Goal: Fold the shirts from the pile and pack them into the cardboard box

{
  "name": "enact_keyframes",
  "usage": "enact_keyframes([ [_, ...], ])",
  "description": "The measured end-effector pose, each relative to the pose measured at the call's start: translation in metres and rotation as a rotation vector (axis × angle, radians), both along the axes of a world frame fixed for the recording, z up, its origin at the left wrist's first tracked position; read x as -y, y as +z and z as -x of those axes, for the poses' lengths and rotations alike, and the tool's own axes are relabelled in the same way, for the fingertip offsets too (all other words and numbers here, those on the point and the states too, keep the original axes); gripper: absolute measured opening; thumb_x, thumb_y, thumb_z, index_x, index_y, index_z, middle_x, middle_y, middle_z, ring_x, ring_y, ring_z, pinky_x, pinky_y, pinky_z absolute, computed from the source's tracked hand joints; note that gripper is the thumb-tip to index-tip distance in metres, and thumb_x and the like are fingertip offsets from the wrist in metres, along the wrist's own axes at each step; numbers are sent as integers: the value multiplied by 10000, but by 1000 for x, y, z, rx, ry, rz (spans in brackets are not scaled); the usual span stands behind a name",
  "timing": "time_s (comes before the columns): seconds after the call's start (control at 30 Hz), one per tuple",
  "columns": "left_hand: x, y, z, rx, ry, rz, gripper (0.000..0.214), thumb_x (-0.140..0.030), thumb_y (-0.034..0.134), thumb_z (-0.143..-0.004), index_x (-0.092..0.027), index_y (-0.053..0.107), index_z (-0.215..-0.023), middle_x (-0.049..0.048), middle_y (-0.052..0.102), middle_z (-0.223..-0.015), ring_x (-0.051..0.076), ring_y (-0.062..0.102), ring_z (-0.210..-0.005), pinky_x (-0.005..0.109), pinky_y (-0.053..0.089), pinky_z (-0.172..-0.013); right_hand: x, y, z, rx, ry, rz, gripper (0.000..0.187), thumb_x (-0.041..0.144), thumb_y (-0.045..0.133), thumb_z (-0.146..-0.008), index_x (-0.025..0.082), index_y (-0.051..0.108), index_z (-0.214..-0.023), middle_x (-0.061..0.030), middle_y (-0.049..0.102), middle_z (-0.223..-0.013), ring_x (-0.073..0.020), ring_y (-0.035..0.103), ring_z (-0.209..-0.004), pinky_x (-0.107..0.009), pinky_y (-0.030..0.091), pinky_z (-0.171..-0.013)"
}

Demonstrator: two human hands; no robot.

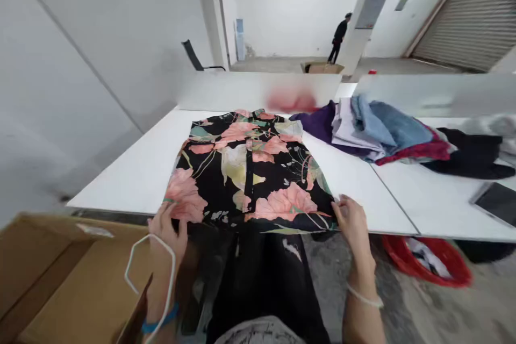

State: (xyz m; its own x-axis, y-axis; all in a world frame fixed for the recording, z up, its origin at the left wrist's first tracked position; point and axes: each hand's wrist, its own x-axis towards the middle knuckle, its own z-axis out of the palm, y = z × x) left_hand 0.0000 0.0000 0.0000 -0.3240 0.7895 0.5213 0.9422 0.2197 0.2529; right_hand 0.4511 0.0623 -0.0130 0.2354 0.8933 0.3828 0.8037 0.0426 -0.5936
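A black shirt (217, 183) printed with large pink flowers and green leaves lies spread flat on the white table, its collar at the far side and its hem along the near edge. My left hand (168, 231) grips the hem's left corner between thumb and fingers. At the opposite corner, my right hand (351, 223) pinches the hem, thumb and fingers closed on the cloth. A white cord (174, 266) loops by my left forearm, above a blue wristband (160, 322).
A pile of folded clothes (373, 126) lies on the white table (133, 172) to the right, near a dark flat device (496, 203). An open cardboard box (76, 285) stands lower left; a red basket (457, 274) with cloth sits lower right. A person (339, 37) stands far back.
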Motion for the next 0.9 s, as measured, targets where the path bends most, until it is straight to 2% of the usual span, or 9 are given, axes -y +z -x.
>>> enact_keyframes([
  [0.13,-14,11,3,36,250,108,524,-252,381,-875,-61,385,-1363,253,485,-1314,356,489,-1183,572,316,-988,0,8,4,-161,-111,67,481,678,368,-795,214,492,-796,-114,650,-745,-246,602,-658,-350,434,-627],
  [0.23,-21,15,15,100,353,203,512,-316,386,-883,-65,427,-1328,229,593,-1115,338,594,-1003,549,381,-913,-5,9,3,-287,-22,89,453,664,466,-746,218,483,-823,-95,655,-779,-216,612,-632,-317,448,-591],
  [0.33,-24,11,33,194,314,181,504,-301,413,-857,-68,443,-1302,182,619,-1016,308,601,-971,467,428,-887,-10,5,-1,-353,57,86,436,624,516,-724,209,519,-856,-89,661,-810,-205,620,-642,-310,470,-591],
  [0.47,-21,2,58,265,284,56,473,-252,439,-817,-84,487,-1256,137,607,-947,296,571,-990,418,458,-867,-11,-2,-13,-306,-26,52,426,575,517,-719,189,581,-889,-113,676,-868,-217,630,-648,-336,482,-623],
  [0.57,-16,0,67,243,289,83,453,-190,414,-821,-60,494,-1247,142,602,-938,292,562,-991,425,456,-880,-9,-4,-22,-277,-69,69,422,534,509,-702,178,604,-909,-136,683,-918,-238,642,-675,-353,483,-643],
  [0.67,-14,3,62,220,254,176,485,-136,412,-817,-41,453,-1291,181,588,-1046,275,571,-1002,394,464,-875,-6,0,-22,-249,-55,102,445,505,502,-694,166,615,-959,-136,678,-929,-236,638,-663,-354,478,-646],
  [0.73,-14,6,55,183,303,198,485,-189,438,-837,-66,450,-1306,196,573,-1107,292,583,-998,408,474,-854,-5,2,-20,-207,-53,110,480,514,499,-707,159,615,-1008,-128,673,-915,-220,619,-623,-347,468,-632],
  [0.83,-18,7,44,101,357,163,473,-317,454,-860,-92,499,-1274,209,578,-1129,341,593,-978,465,478,-821,-2,2,-18,-105,-74,106,515,533,464,-755,147,608,-1064,-114,661,-877,-203,578,-586,-344,448,-612],
  [0.9,-21,6,38,50,306,72,457,-338,430,-870,-78,535,-1231,228,574,-1166,355,587,-999,489,470,-832,0,-1,-19,-24,-78,103,497,516,420,-800,146,607,-1075,-106,649,-854,-211,574,-611,-351,444,-621],
])
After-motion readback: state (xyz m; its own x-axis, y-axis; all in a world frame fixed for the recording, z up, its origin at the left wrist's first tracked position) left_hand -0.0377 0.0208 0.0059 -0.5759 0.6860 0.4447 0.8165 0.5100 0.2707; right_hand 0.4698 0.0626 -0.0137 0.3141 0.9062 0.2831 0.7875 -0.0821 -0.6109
